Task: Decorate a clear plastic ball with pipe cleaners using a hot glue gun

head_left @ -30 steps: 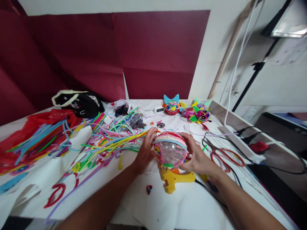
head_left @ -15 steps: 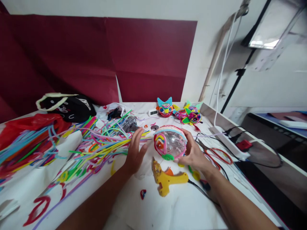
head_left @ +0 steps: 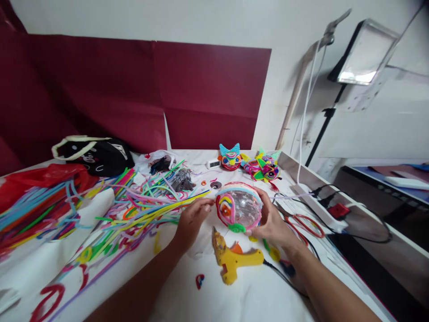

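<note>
My right hand grips the right side of a clear rounded shell trimmed with coloured fuzzy strips. A pink-edged eye shape with an orange centre covers its left end, and a green patch sits at the bottom. My left hand is just left of the shell, its fingers drawn together and pointing at the eye end; whether something small is between them is too small to tell. Below the shell lies a yellow glue gun, and a small red and blue curled piece rests nearer me.
Many coloured fuzzy stems spread over the left side. Finished-looking colourful figures and a small white display stand at the back. Orange-handled scissors, cables and a white power strip lie on the right.
My left hand's fingers were spread and raised; now they are drawn together nearer the shell's left end. The whole view has shifted slightly, with the table lower in the picture.
</note>
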{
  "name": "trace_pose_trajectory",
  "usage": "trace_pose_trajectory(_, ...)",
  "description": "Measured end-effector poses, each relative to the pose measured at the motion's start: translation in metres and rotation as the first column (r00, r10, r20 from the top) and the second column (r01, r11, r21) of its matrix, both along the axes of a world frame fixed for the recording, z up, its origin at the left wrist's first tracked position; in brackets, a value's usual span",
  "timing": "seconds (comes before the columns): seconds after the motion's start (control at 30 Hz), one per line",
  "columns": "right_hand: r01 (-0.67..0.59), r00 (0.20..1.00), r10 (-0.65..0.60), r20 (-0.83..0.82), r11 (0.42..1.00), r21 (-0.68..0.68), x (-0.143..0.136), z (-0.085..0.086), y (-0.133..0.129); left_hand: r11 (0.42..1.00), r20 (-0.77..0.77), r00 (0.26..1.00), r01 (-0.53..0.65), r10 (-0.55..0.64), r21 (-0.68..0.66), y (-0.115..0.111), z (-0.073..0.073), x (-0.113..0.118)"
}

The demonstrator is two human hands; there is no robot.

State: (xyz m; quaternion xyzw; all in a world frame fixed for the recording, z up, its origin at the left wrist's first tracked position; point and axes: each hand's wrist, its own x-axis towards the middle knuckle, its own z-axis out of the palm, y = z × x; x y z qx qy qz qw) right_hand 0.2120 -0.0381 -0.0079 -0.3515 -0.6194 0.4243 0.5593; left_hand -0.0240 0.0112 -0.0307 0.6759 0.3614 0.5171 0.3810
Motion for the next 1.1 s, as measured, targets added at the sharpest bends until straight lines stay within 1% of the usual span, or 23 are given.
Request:
trace_pose_trajectory(0.07,-0.023,1.000,0.023,0.020,1.000,0.007,0.000,-0.003,0.000,0.979,0.206,0.977,0.097,-0.059,-0.181,-0.003,0.005,0.002)
trace_pose_trajectory(0.1,-0.034,0.999,0.034,0.027,0.999,0.006,0.000,-0.005,0.000,0.957,0.302,0.949,0.166,-0.089,-0.237,-0.005,0.008,0.003)
trace_pose_trajectory(0.17,-0.054,0.998,0.054,0.039,0.999,-0.009,0.000,-0.008,0.000,0.911,0.448,0.883,0.291,-0.139,-0.291,-0.008,0.012,0.006)
trace_pose_trajectory(0.2,-0.062,0.997,0.063,0.042,0.998,-0.019,-0.001,-0.009,-0.001,0.889,0.492,0.857,0.336,-0.152,-0.311,-0.009,0.013,0.007)
trace_pose_trajectory(0.27,-0.076,0.996,0.078,0.045,0.996,-0.041,-0.001,-0.011,-0.002,0.858,0.541,0.828,0.381,-0.151,-0.344,-0.011,0.015,0.008)
trace_pose_trajectory(0.37,-0.073,0.995,0.076,0.070,0.996,-0.056,-0.002,-0.010,-0.004,0.839,0.565,0.813,0.402,-0.142,-0.367,-0.012,0.016,0.009)
trace_pose_trajectory(0.5,-0.088,0.991,0.095,0.096,0.993,-0.073,-0.003,-0.003,-0.006,0.825,0.566,0.808,0.427,-0.164,-0.370,-0.015,0.017,0.008)
trace_pose_trajectory(0.57,-0.112,0.990,0.117,0.073,0.991,-0.075,-0.004,-0.001,-0.007,0.827,0.557,0.811,0.432,-0.181,-0.360,-0.016,0.017,0.008)
trace_pose_trajectory(0.63,-0.124,0.990,0.128,0.059,0.990,-0.072,-0.005,-0.001,-0.007,0.841,0.554,0.809,0.430,-0.196,-0.328,-0.018,0.017,0.008)
trace_pose_trajectory(0.73,-0.126,0.991,0.130,0.038,0.988,-0.089,-0.007,-0.006,-0.008,0.870,0.550,0.793,0.441,-0.262,-0.220,-0.022,0.015,0.010)
trace_pose_trajectory(0.83,-0.144,0.990,0.144,-0.003,0.982,-0.120,-0.013,-0.012,-0.010,0.860,0.519,0.770,0.495,-0.371,-0.120,-0.031,0.013,0.014)
trace_pose_trajectory(0.87,-0.149,0.989,0.148,-0.019,0.981,-0.127,-0.016,-0.014,-0.010,0.859,0.515,0.766,0.501,-0.385,-0.104,-0.034,0.013,0.016)
trace_pose_trajectory(1.0,-0.130,0.989,0.117,-0.088,0.981,-0.147,-0.027,-0.020,-0.010,0.884,0.533,0.775,0.456,-0.339,-0.101,-0.043,0.009,0.023)
trace_pose_trajectory(1.1,-0.082,0.994,0.070,-0.081,0.985,-0.150,-0.033,-0.024,-0.009,0.893,0.526,0.786,0.439,-0.326,-0.103,-0.043,0.005,0.025)
